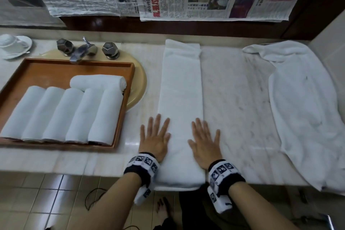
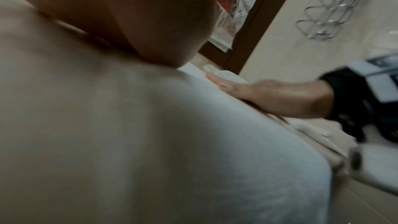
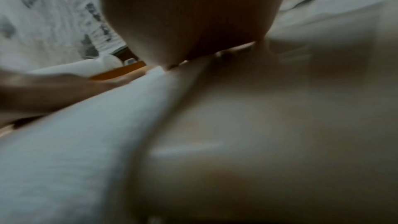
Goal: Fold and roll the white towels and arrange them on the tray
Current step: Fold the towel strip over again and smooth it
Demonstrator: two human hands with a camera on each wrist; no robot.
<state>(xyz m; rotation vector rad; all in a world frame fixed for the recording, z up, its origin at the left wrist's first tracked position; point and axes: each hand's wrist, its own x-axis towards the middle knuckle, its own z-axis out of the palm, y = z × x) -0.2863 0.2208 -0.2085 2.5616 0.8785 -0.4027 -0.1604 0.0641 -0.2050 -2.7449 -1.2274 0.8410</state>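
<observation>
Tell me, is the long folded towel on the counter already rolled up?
No, the folded towel lies flat as a long strip, with the left hand and right hand pressing its near end.

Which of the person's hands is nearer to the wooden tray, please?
Left. The left hand lies flat on the folded towel's left edge, beside the tray; the right hand presses its right edge, farther away.

Dim, soft light; both wrist views heavily blurred.
</observation>
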